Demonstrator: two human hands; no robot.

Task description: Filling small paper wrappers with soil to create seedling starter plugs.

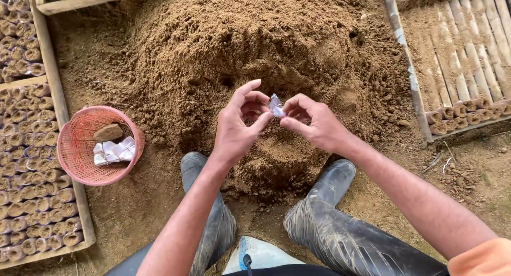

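While you crouch over the soil, the far left edge of the frame is lined with wooden trays (53, 103) packed tight with small filled soil tubes (26, 164), row on row down to the lower left. Just beside them, at left of centre, a pink basket (72, 148) sits on the ground holding a clod or stone (108, 132) and a loose stack of flat white bags (113, 151). Your left hand (237, 127) is at the middle of the frame, thumb and fingers closed narrowly on the left side of a small clear plastic bag (275, 105), with the forefinger lifted free. Your right hand (314, 124) meets it from the other side, pinching the same bag between thumb and fingertip, so the bag hangs between both hands above the near foot of the big soil heap (255, 36). Below, your dark rubber boots (319, 201) are planted either side of a scooped hollow in the heap. At the upper right, a slatted wooden tray (468, 58) holds only one row of filled tubes (463, 113) along its lower edge. The bag looks thin and crumpled; I judge that pulling unevenly could tear it or let it slip from one pinch into the soil, and gritty fingers would make that likelier.
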